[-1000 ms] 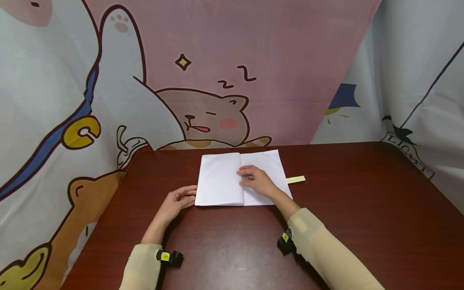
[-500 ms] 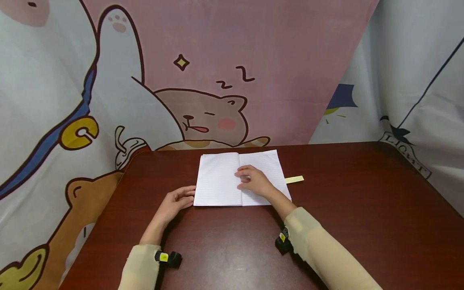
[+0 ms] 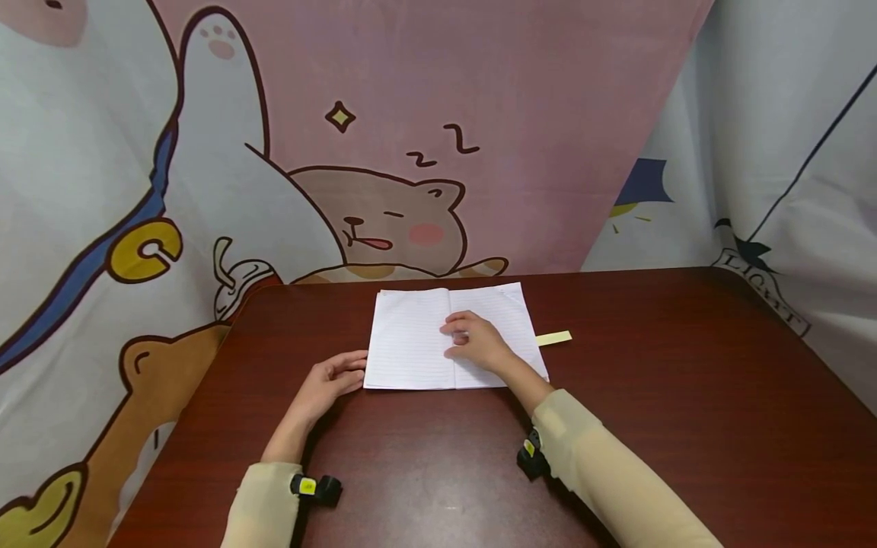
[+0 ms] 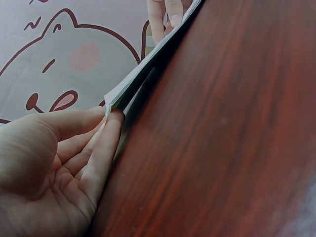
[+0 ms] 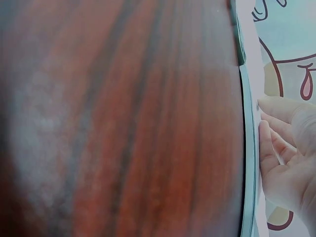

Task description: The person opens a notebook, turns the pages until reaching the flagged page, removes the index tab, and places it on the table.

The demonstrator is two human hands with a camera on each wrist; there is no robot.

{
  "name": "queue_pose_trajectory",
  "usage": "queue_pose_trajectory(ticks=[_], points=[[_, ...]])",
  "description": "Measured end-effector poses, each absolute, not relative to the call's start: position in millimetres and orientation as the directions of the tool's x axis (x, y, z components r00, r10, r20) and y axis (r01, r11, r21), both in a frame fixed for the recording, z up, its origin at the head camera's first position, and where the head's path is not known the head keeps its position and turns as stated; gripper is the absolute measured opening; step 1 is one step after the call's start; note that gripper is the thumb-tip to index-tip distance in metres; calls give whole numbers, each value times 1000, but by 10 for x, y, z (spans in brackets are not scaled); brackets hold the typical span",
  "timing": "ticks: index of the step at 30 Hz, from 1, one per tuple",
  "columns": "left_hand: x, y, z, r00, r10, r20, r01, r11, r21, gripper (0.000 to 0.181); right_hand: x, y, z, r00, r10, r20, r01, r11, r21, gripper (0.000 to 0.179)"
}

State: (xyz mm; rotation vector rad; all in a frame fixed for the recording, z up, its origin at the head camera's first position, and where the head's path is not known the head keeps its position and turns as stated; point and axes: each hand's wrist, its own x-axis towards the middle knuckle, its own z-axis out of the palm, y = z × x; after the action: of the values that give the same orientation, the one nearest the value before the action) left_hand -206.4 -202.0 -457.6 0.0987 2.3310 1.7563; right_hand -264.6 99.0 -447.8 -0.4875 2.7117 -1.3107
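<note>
An open notebook [image 3: 411,335] with lined white pages lies on the table, its spine running away from me. At its left edge is my left hand [image 3: 330,385]; the left wrist view shows the thumb and fingertips pinching the edge of the notebook [image 4: 143,66]. My right hand [image 3: 479,342] is over the right page beside the spine. In the right wrist view the fingertips of the right hand [image 5: 291,153] touch the page, with nothing held between them. A pale yellow paper strip [image 3: 555,338] sticks out from the notebook's right side.
The dark reddish-brown table [image 3: 685,426] extends around the notebook on all sides. Behind it hangs a cartoon-printed cloth [image 3: 548,152]. A black wrist camera [image 3: 322,489] sits at the left sleeve, another black wrist camera [image 3: 532,459] at the right.
</note>
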Motion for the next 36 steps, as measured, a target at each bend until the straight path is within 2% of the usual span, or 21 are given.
queue_pose_trajectory(ticks=[6, 20, 30, 36], points=[[-2062, -2018, -4576, -973, 190, -130, -73, 280, 957, 44, -2638, 991, -4471, -945, -321, 60, -249, 588, -769, 39], [-2062, -2019, -4576, -974, 182, -136, -82, 277, 957, 43, -2650, 1020, -4487, -947, -323, 8, -185, 523, -832, 40], [-2058, -2018, -4575, -973, 187, -138, -84, 272, 959, 44, -2630, 1093, -4502, -934, -348, 85, -234, 413, -880, 36], [-2065, -2019, -4576, -973, 190, -128, -74, 267, 961, 44, -2680, 1158, -4507, -937, -330, 115, -248, 394, -885, 37]])
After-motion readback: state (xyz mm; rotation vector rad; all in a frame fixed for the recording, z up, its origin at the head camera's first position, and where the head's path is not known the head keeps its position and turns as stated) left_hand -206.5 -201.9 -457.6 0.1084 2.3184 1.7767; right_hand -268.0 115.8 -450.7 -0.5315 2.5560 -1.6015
